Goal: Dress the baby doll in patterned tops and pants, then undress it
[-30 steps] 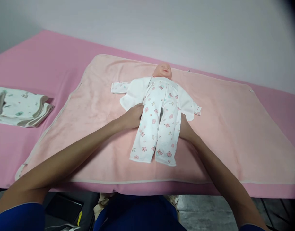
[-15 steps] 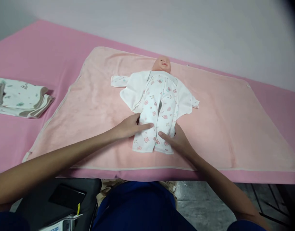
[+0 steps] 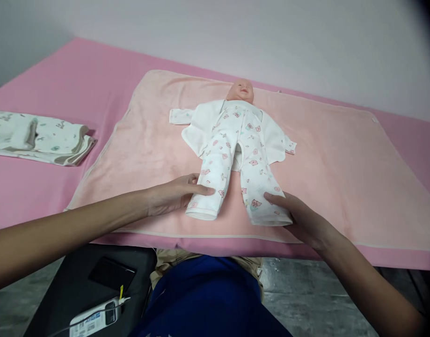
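A baby doll [image 3: 243, 90] lies on its back on a peach blanket [image 3: 341, 173], its head toward the wall. White baby pants [image 3: 251, 150] with small pink and green prints lie over its body, the two legs spread apart toward me. Beneath them, an open white baby shirt [image 3: 202, 122] is spread out to both sides. My left hand [image 3: 181, 192] grips the left pant leg near its hem, thumb on top and fingers underneath. The right pant leg is held likewise by my right hand [image 3: 299, 213]. Whether the doll's legs are inside the pants is hidden.
A folded printed cloth [image 3: 56, 135] lies on the pink bed cover [image 3: 105, 70] at the left. Below the bed edge, a black seat [image 3: 70, 276] holds a dark phone-like slab [image 3: 112, 274] and a white device [image 3: 95, 318] with a cable. A wall stands behind.
Both hands have moved apart, drawing the pant legs from side by side into a spread shape. The right hand moved right with its hem. The view has shifted slightly.
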`<state>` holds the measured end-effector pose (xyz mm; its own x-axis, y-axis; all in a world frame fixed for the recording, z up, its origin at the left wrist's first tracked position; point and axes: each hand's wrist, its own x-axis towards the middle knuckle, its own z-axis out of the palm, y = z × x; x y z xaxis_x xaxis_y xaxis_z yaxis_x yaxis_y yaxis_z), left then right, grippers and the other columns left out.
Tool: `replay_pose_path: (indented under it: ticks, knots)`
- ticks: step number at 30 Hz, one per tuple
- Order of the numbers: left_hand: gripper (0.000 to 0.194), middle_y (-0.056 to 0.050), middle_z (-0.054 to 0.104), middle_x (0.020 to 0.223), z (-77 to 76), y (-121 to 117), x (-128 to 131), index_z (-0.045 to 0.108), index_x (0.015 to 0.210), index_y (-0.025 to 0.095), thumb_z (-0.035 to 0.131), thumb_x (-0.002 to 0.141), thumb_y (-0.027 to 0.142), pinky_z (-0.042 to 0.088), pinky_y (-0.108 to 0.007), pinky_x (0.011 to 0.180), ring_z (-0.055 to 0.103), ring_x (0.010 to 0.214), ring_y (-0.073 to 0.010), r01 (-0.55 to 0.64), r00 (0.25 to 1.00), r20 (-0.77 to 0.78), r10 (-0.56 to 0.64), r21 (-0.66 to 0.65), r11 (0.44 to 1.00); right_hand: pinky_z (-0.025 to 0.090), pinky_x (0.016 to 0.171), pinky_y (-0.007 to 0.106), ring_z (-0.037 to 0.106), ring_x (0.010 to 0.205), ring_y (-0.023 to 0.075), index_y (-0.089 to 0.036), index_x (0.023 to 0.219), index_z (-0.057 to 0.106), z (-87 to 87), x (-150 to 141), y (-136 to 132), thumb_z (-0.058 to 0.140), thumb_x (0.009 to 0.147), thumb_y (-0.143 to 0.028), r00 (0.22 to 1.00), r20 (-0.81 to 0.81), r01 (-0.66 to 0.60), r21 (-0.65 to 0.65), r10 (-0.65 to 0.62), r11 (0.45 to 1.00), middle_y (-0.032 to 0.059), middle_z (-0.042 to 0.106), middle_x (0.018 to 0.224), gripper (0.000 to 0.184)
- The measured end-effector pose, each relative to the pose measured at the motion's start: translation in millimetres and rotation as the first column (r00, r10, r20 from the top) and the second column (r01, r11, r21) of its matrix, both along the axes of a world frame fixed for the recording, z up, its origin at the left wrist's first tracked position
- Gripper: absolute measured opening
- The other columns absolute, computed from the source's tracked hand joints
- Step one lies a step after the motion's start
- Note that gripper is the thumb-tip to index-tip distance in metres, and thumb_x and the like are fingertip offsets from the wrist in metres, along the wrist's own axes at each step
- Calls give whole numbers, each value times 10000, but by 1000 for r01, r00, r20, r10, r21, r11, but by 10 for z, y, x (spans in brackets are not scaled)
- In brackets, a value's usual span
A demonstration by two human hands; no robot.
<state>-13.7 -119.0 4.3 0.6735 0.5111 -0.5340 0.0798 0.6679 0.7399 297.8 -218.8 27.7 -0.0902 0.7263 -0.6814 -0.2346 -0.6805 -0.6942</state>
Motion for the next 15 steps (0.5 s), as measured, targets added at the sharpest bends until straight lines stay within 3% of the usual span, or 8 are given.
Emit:
replay_pose_path:
  ticks: [5, 7, 8, 9, 11, 13, 14, 15]
  knots:
    - [628, -133, 770, 1480, -34, -65, -13, 730, 1408, 190, 919, 866, 443, 581, -475, 1178, 727, 1391, -340, 115, 989, -110, -103, 113, 987, 625, 1129, 472, 788, 1201, 308, -246, 1355, 766, -235, 89, -53, 884, 944, -568, 987, 110, -121, 55, 115, 991, 107, 806, 1394, 535]
    - [645, -120, 756, 1501, -65, -57, -66, 692, 1443, 210, 873, 896, 502, 600, -450, 1104, 725, 1375, -342, 189, 961, -247, -122, 273, 943, 596, 1186, 522, 769, 1251, 315, -262, 1440, 699, -385, 143, -64, 844, 975, -585, 962, 196, -215, 129, 188, 968, 109, 782, 1438, 585]
    - [639, -120, 769, 1465, -73, -54, -106, 681, 1437, 215, 843, 913, 544, 609, -437, 1042, 742, 1323, -342, 256, 928, -352, -122, 365, 895, 590, 1195, 543, 761, 1264, 315, -269, 1488, 652, -457, 170, -78, 821, 989, -592, 944, 253, -261, 170, 214, 950, 113, 769, 1456, 618]
    - [614, -124, 795, 1384, -69, -55, -149, 684, 1402, 213, 804, 933, 592, 610, -432, 968, 766, 1226, -342, 355, 869, -480, -117, 443, 823, 597, 1183, 564, 758, 1261, 316, -274, 1531, 602, -517, 193, -100, 798, 1002, -600, 916, 331, -306, 203, 229, 930, 122, 758, 1462, 652]
    - [535, -132, 822, 1132, -14, -78, -219, 709, 1257, 189, 702, 990, 652, 576, -438, 842, 773, 975, -334, 618, 669, -740, -70, 502, 605, 628, 1105, 604, 752, 1225, 334, -266, 1598, 516, -588, 214, -156, 760, 1014, -623, 803, 565, -386, 253, 189, 887, 154, 740, 1453, 727]
    - [481, -148, 787, 991, 93, -113, -216, 721, 1125, 163, 616, 1054, 628, 536, -456, 810, 736, 866, -335, 814, 467, -879, 102, 472, 339, 621, 1060, 647, 720, 1247, 376, -241, 1647, 465, -582, 176, -190, 747, 1017, -619, 576, 817, -484, 331, 11, 810, 197, 701, 1482, 788]
    - [458, -170, 776, 1009, 151, -120, -173, 726, 1102, 149, 591, 1080, 586, 527, -466, 826, 732, 899, -350, 856, 427, -877, 220, 471, 213, 596, 1084, 666, 688, 1302, 399, -231, 1670, 442, -555, 131, -177, 742, 1027, -588, 454, 884, -553, 379, -113, 742, 213, 669, 1524, 794]
    - [427, -195, 769, 1073, 202, -109, -100, 731, 1114, 136, 578, 1098, 534, 525, -474, 855, 728, 978, -370, 865, 443, -834, 328, 495, 89, 562, 1131, 675, 647, 1372, 411, -224, 1682, 429, -517, 68, -134, 728, 1046, -539, 361, 904, -633, 418, -229, 652, 217, 638, 1567, 770]
